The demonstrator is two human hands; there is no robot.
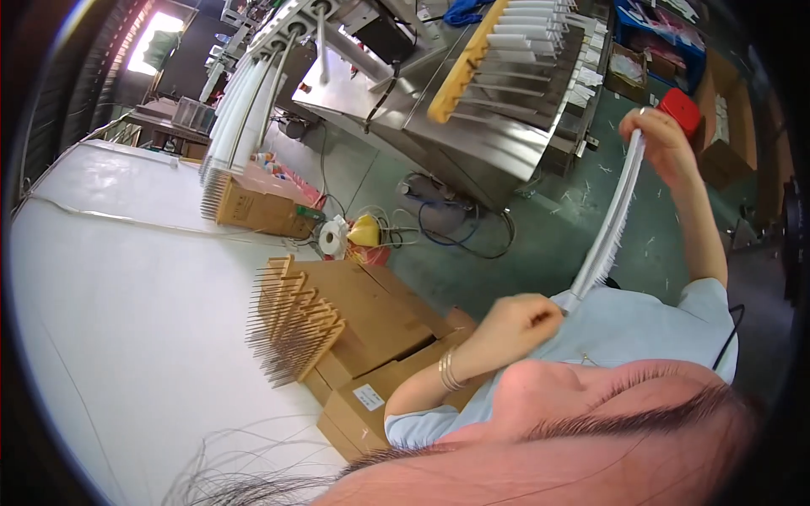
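White plastic strips [609, 221] are held as one bundle, stretched between both hands above the grey machine's [472, 143] near edge. The left hand [516, 319] is fisted tight on the lower end; the right hand [662, 139] is closed round the top end, beside a red box [682, 110]. The bundle is bowed slightly — tension should be kept even so no strip slips out. Ends are best squared before release. The wooden pin racks [295, 325] on the cardboard boxes [371, 320], on the side of the left hand away from the machine, sit clear — pin tips are to be avoided when the bundle is lowered.
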